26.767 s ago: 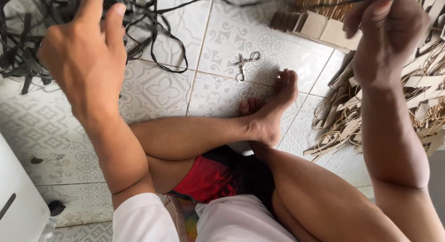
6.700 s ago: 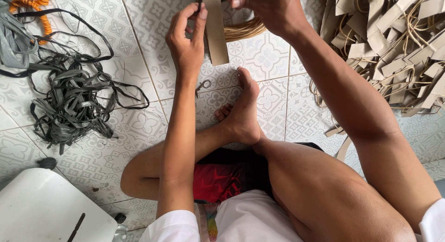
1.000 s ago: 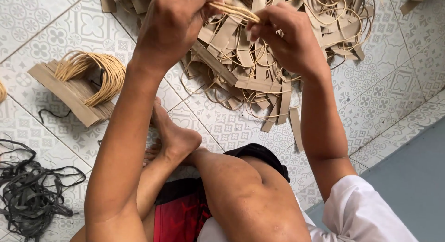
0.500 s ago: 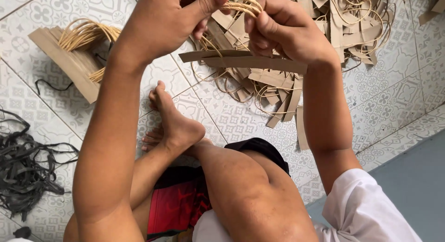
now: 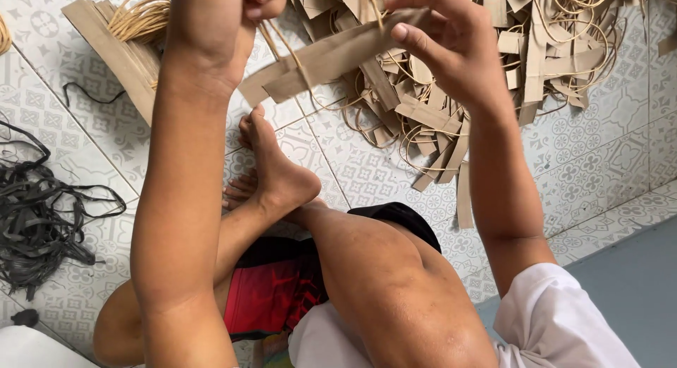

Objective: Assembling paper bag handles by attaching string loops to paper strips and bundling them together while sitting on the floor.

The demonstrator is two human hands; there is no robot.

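Red shorts (image 5: pixel 271 290) and bent legs fill the near floor; one bare foot (image 5: pixel 275 174) rests on the patterned tiles (image 5: pixel 352 174). Above it both hands lift one tan strip (image 5: pixel 331 58) off the floor, apparently so its cord loops (image 5: pixel 282 47) hang free. The left hand (image 5: pixel 226 15) has its fingers closed on the strip's left end and cords; the right hand (image 5: pixel 451 47) pinches the right end, fingers together. Black straps (image 5: pixel 42 227) tangle at the floor's left edge. One tied bundle (image 5: pixel 123 40) lies far left; a loose heap (image 5: pixel 493 65), too many to count, spreads along the far edge.
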